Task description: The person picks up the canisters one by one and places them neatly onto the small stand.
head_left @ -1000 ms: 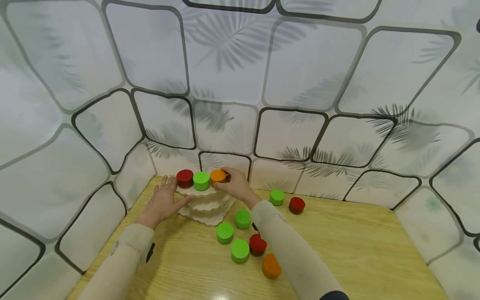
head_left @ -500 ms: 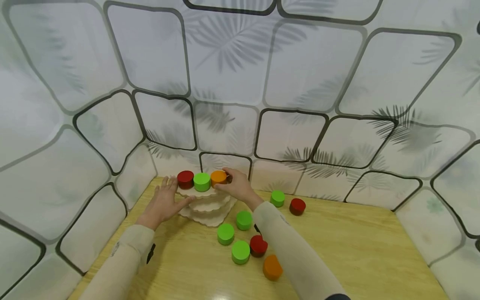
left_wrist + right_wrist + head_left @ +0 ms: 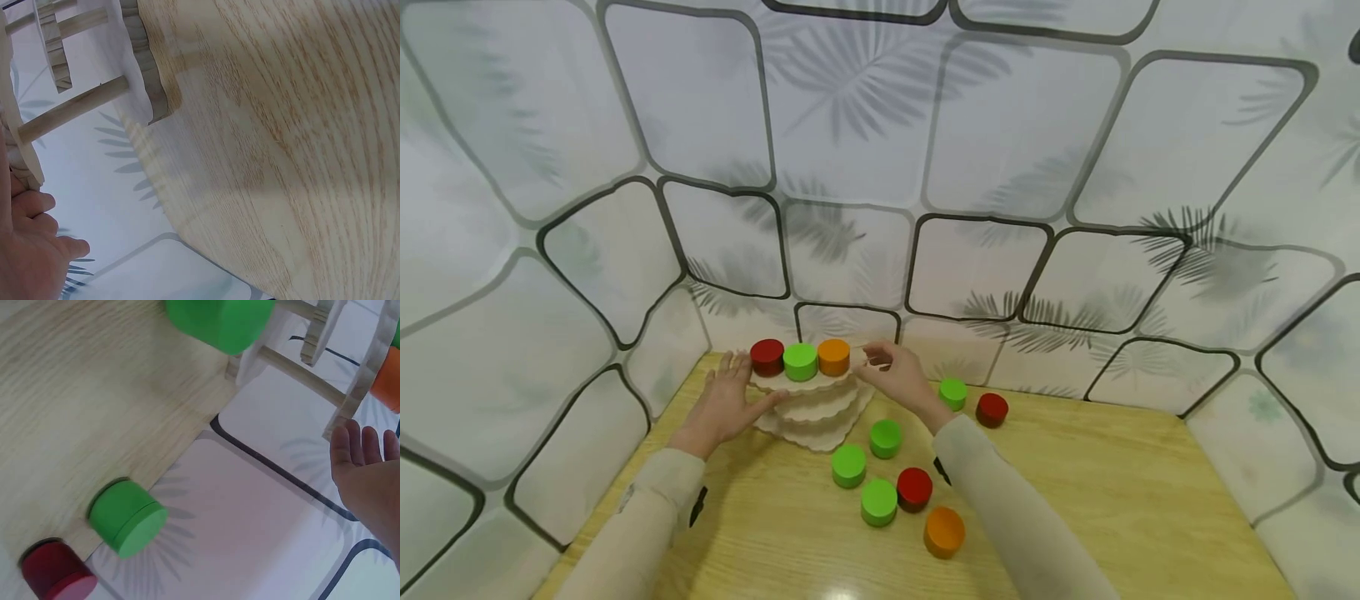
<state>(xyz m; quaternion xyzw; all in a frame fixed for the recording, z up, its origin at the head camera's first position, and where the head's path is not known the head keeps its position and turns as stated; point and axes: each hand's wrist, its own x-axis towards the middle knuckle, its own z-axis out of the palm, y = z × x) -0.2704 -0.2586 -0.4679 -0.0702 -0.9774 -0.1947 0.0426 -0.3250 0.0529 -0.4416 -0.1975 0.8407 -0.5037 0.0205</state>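
Observation:
A three-tier wooden stand with scalloped shelf edges stands near the back wall. On its top shelf, a red round block, a green round block and an orange round block sit in a row. My left hand rests at the shelf's left end, fingers extended beside the red block and thumb spread in front. At the right end is my right hand, apart from the orange block, holding nothing. In the right wrist view, its fingertips lie right by the shelf edge.
Several green round blocks, a red block and an orange block lie on the wooden table in front of the stand. Another green block and red block are near the patterned back wall.
My right hand has let go of the orange block and shifted a little to the right. The orange block stays on the top shelf; my left hand keeps its place.

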